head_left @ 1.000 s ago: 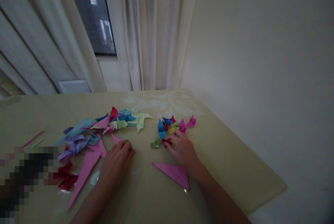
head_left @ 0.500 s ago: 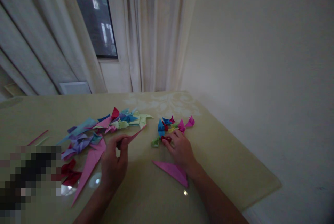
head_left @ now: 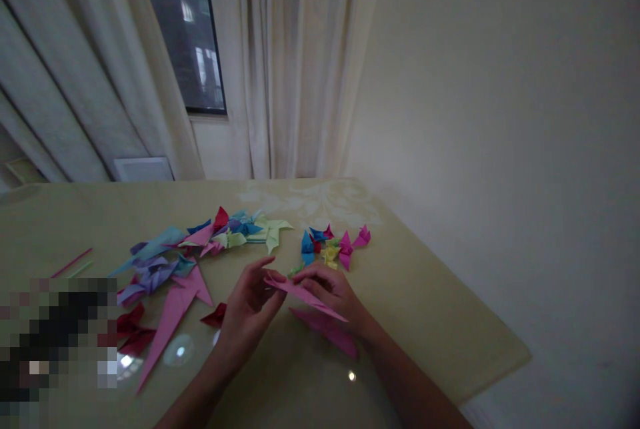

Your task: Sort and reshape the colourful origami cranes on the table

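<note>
**Both hands on pink paper over tabletop**

Left hand [head_left: 250,302] and right hand [head_left: 330,292] each pinch one pink paper [head_left: 306,295], fingers closed on it, just above the tabletop [head_left: 425,295]. Second pink piece [head_left: 331,334] lies flat under it. Tabletop pale yellow-green and glossy. Big pile [head_left: 200,242] of folded papers at left, small pile [head_left: 330,247] beyond the hands. Curtains [head_left: 295,62], dark window [head_left: 183,29] and plain wall [head_left: 500,115] behind. Dim light.

a table [head_left: 425,295] under a pale yellow-green cloth carries a long heap of folded coloured papers [head_left: 200,242] and, near it, a smaller cluster [head_left: 333,249]. a pink triangle [head_left: 327,334], a long pink piece [head_left: 167,322] and dark red folds [head_left: 131,334] lie nearer its front edge.
</note>
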Action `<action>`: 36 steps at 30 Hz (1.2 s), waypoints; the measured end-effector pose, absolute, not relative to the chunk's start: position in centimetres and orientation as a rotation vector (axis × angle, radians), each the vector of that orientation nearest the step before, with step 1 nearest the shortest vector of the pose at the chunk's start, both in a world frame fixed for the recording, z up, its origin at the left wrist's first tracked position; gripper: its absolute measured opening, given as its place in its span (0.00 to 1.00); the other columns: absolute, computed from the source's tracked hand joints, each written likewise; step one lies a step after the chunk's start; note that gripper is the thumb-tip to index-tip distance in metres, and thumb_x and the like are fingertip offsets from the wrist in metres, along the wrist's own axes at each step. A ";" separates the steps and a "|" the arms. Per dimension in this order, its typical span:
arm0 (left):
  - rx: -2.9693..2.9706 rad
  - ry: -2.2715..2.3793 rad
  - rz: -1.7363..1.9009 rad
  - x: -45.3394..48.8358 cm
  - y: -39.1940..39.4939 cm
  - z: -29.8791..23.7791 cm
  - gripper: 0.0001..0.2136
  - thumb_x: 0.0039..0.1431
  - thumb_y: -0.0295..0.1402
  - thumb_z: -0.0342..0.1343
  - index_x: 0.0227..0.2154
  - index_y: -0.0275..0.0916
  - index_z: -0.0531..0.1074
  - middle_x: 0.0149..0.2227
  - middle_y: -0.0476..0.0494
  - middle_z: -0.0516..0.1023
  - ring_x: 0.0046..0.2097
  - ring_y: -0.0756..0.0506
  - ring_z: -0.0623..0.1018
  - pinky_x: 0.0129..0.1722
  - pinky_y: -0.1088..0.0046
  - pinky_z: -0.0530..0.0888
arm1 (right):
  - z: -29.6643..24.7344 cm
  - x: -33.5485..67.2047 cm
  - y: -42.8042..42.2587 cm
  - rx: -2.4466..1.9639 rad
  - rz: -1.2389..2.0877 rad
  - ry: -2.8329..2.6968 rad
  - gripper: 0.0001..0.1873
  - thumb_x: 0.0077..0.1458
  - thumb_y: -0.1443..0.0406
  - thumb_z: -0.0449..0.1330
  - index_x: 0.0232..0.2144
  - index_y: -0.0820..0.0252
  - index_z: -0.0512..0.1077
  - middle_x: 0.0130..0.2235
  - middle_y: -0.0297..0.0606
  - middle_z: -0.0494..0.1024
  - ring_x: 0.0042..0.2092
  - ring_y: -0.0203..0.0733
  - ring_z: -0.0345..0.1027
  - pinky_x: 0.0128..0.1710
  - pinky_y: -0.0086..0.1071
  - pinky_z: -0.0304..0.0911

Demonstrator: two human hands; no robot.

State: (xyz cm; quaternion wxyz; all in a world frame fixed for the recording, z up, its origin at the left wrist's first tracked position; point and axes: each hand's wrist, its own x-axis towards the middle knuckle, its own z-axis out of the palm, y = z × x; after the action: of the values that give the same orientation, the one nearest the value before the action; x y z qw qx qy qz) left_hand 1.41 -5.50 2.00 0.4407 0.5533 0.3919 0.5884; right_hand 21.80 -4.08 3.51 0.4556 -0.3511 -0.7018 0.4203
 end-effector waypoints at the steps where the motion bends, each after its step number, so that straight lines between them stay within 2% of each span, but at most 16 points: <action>1: 1.350 0.997 1.445 1.3 -5.4 2.1 0.21 0.58 0.40 0.68 0.52 0.41 0.72 0.38 0.46 0.82 0.41 0.45 0.84 0.43 0.68 0.82 | 3.5 21.8 -4.2 -0.843 1.068 -1.721 0.15 0.67 0.53 0.63 0.45 0.55 0.82 0.42 0.39 0.81 0.42 0.43 0.75 0.44 0.34 0.68; 5: 1.350 1.093 1.368 0.7 -5.1 2.0 0.15 0.58 0.44 0.67 0.38 0.37 0.78 0.33 0.44 0.83 0.33 0.46 0.81 0.34 0.71 0.79 | 3.4 21.6 -4.4 -0.735 1.154 -1.688 0.19 0.59 0.55 0.71 0.50 0.56 0.81 0.44 0.39 0.81 0.44 0.43 0.75 0.44 0.34 0.70; 8: 1.445 1.057 1.251 0.7 -5.1 1.6 0.15 0.60 0.45 0.65 0.37 0.37 0.80 0.32 0.44 0.83 0.32 0.47 0.79 0.33 0.73 0.76 | 3.0 21.5 -4.2 -0.763 1.137 -1.549 0.14 0.61 0.54 0.70 0.42 0.57 0.83 0.39 0.39 0.82 0.40 0.41 0.74 0.41 0.32 0.70; 10: 1.518 0.998 1.123 0.9 -5.3 1.4 0.16 0.64 0.47 0.61 0.37 0.37 0.81 0.29 0.45 0.81 0.32 0.47 0.79 0.33 0.74 0.74 | 2.7 21.5 -3.8 -0.807 1.130 -1.458 0.16 0.62 0.52 0.68 0.36 0.59 0.83 0.33 0.38 0.81 0.33 0.39 0.72 0.34 0.31 0.68; 12: 1.563 0.951 1.012 1.2 -5.6 1.3 0.17 0.66 0.47 0.59 0.38 0.37 0.81 0.29 0.46 0.81 0.32 0.46 0.79 0.33 0.74 0.74 | 2.4 21.6 -3.6 -0.823 1.152 -1.424 0.17 0.61 0.51 0.68 0.34 0.59 0.83 0.28 0.36 0.79 0.28 0.37 0.68 0.29 0.29 0.65; 14: 1.595 0.953 0.940 1.5 -5.9 1.4 0.16 0.65 0.46 0.59 0.37 0.37 0.81 0.31 0.45 0.82 0.34 0.46 0.79 0.34 0.74 0.73 | 2.3 21.5 -3.6 -0.805 1.189 -1.437 0.16 0.59 0.52 0.71 0.33 0.59 0.83 0.27 0.35 0.79 0.27 0.36 0.68 0.28 0.28 0.65; 18: 1.611 1.006 0.924 1.9 -6.2 1.5 0.18 0.64 0.47 0.60 0.31 0.36 0.79 0.28 0.45 0.80 0.32 0.46 0.77 0.31 0.75 0.70 | 2.5 21.1 -4.0 -0.775 1.241 -1.463 0.12 0.55 0.56 0.74 0.31 0.59 0.84 0.28 0.35 0.79 0.28 0.36 0.69 0.28 0.28 0.65; 22: 1.571 1.042 0.939 1.9 -6.0 1.6 0.19 0.64 0.49 0.60 0.35 0.36 0.81 0.29 0.45 0.81 0.31 0.46 0.78 0.31 0.74 0.71 | 2.4 21.2 -3.8 -0.825 1.153 -1.374 0.15 0.56 0.54 0.73 0.32 0.60 0.84 0.26 0.34 0.78 0.25 0.34 0.66 0.25 0.27 0.62; 28: 1.593 0.976 0.986 1.7 -5.8 1.7 0.18 0.65 0.49 0.59 0.35 0.37 0.80 0.33 0.43 0.81 0.32 0.46 0.77 0.33 0.74 0.72 | 2.2 21.8 -3.1 -0.865 1.108 -1.276 0.18 0.55 0.51 0.73 0.30 0.61 0.84 0.25 0.36 0.78 0.26 0.35 0.66 0.26 0.28 0.62; 31: 1.574 0.944 1.022 1.7 -5.9 1.6 0.20 0.67 0.50 0.56 0.33 0.37 0.78 0.30 0.45 0.79 0.31 0.46 0.76 0.32 0.74 0.71 | 2.3 21.9 -3.2 -0.837 1.131 -1.233 0.18 0.55 0.51 0.72 0.31 0.62 0.84 0.25 0.37 0.78 0.26 0.35 0.66 0.26 0.28 0.63; 36: 1.540 0.943 1.060 1.7 -5.9 1.5 0.23 0.67 0.53 0.55 0.29 0.37 0.75 0.26 0.48 0.75 0.31 0.46 0.75 0.32 0.73 0.69 | 3.0 22.2 -3.4 -0.699 1.239 -1.066 0.15 0.52 0.57 0.75 0.40 0.58 0.84 0.27 0.32 0.76 0.25 0.32 0.63 0.23 0.25 0.61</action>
State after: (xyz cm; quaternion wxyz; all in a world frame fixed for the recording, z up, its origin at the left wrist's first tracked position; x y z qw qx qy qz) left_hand 1.74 -5.88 1.49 0.5001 0.6369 0.3900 0.4383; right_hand 22.21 -3.42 3.01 0.6303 -0.3054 -0.4656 0.5410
